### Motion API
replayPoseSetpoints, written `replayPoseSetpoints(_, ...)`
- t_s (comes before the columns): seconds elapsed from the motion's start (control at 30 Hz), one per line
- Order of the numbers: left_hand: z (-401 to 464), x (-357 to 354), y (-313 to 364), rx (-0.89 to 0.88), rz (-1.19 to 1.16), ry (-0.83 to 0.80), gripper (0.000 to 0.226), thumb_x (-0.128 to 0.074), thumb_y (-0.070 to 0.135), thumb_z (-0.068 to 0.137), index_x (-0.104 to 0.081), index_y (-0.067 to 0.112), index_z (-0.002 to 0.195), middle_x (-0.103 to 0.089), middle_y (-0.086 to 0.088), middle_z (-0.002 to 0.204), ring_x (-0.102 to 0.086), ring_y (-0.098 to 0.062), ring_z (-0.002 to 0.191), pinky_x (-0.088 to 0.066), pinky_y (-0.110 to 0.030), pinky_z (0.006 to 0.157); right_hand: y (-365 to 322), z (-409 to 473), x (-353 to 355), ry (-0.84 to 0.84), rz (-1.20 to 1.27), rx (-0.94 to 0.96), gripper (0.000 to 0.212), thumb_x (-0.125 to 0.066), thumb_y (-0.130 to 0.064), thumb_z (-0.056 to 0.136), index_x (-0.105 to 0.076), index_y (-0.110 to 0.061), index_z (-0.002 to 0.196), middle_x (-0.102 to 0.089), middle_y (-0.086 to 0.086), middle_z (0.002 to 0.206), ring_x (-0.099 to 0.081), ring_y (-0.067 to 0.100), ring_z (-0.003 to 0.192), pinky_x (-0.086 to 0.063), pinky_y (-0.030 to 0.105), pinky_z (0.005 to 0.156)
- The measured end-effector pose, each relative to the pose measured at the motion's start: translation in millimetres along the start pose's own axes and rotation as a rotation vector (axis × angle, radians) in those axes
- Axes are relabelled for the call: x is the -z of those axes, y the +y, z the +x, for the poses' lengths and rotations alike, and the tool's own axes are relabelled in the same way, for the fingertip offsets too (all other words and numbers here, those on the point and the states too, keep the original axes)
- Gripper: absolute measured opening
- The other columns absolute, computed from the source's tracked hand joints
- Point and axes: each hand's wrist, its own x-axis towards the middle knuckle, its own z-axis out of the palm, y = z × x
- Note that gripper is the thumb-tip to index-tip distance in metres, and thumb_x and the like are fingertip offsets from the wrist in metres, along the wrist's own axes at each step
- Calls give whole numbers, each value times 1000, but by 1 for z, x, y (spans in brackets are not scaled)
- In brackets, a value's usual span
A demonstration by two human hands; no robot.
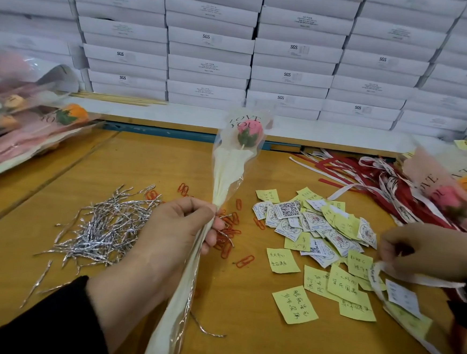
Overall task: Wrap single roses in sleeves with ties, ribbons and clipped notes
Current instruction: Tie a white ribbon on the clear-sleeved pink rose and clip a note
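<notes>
Inside left hand [178, 228] fist: sleeved rose [249, 132] stem, bloom above fingers

We see a glossy clear plastic sleeve [229, 162] and shiny crinkled metallic ties [102, 228]. Our notes [283, 260] are matt paper. The table [149, 167] looks smooth wood.

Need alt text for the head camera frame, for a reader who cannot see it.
The left hand grips a sleeved pink rose upright over a wooden table, while the right hand pinches a white ribbon. Silver twist ties, red paper clips and yellow notes lie scattered below.
</notes>
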Motion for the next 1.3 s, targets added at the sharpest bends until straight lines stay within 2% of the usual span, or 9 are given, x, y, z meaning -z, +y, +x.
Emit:
replayPoseSetpoints(0.13, -2, -2, 1, 2, -8, 6, 9, -53, 1, 89, -60, -4, 86, -60, -6, 55, -46, -9, 38, -36, -15, 35, 1, -12, 15, 161, 307, 93, 17, -63, -16, 83, -61, -20, 67, -70, 8, 79, -62, 7, 57, -45, 23, 62)
replayPoseSetpoints(0.23, -3, -3, 3, 14, -21, 2, 10, -54, 2, 89, -61, -5, 88, -60, -7, 57, -48, -10, 38, -39, -16, 35, -14, -20, 22, 352, 576, 236, 20, -62, -7, 82, -63, -19, 67, -69, 10, 65, -64, 9, 53, -51, 23, 56)
replayPoseSetpoints(0.3, -4, -3, 3, 15, -28, 6, 11, -54, 2, 89, -61, -6, 90, -60, -7, 57, -49, -10, 39, -40, -16, 35, -32, -25, 25, 517, 711, 327, 16, -65, -11, 81, -64, -19, 68, -63, 12, 52, -57, 14, 41, -44, 15, 43)
replayPoseSetpoints(0.43, -4, -5, 4, -4, -36, 18, 9, -52, 1, 90, -59, -4, 89, -61, -6, 56, -51, -11, 39, -41, -16, 37, -82, -36, 30, 714, 867, 507, 18, -65, -11, 81, -62, -20, 65, -54, 2, 46, -37, 7, 36, -28, 12, 36)
replayPoseSetpoints(0.57, -6, -7, 5, -2, -95, 24, 10, -51, 0, 90, -58, -2, 85, -61, -6, 54, -54, -13, 40, -44, -17, 37, -134, -40, 22, 581, 942, 586, 16, -63, -3, 81, -58, -12, 69, -59, 2, 48, -40, 6, 34, -31, 12, 34)
replayPoseSetpoints(0.83, -8, -8, 5, -19, -57, -2, 12, -55, 13, 90, -58, 2, 86, -69, -14, 65, -63, -22, 58, -52, -20, 45, -163, 2, -26, 285, 784, 432, 14, -62, -3, 84, -57, -11, 74, -59, 4, 57, -45, -1, 33, -36, 13, 38)
replayPoseSetpoints(1.0, -8, -8, 5, -8, -33, -13, 14, -54, 10, 90, -60, 4, 79, -68, -16, 62, -58, -16, 45, -51, -20, 45, -165, 9, -32, 195, 808, 452, 8, -62, -5, 85, -59, -9, 79, -62, 4, 59, -50, 6, 40, -40, 17, 41)
replayPoseSetpoints(1.13, -7, -5, 8, -42, -51, 56, 15, -52, 9, 91, -63, 2, 82, -60, -6, 52, -50, -9, 38, -40, -13, 37, -160, 9, -31, 106, 788, 460, 6, -60, -8, 89, -61, -14, 85, -65, -2, 60, -55, 7, 46, -44, 17, 45)
replayPoseSetpoints(1.3, 2, 4, 10, -60, 3, 108, 18, -50, 11, 93, -64, 1, 87, -58, -1, 50, -46, -9, 38, -38, -14, 38, -143, 6, -19, 124, 832, 405, 9, -60, -2, 87, -61, -8, 81, -67, 1, 59, -53, 6, 42, -40, 16, 40)
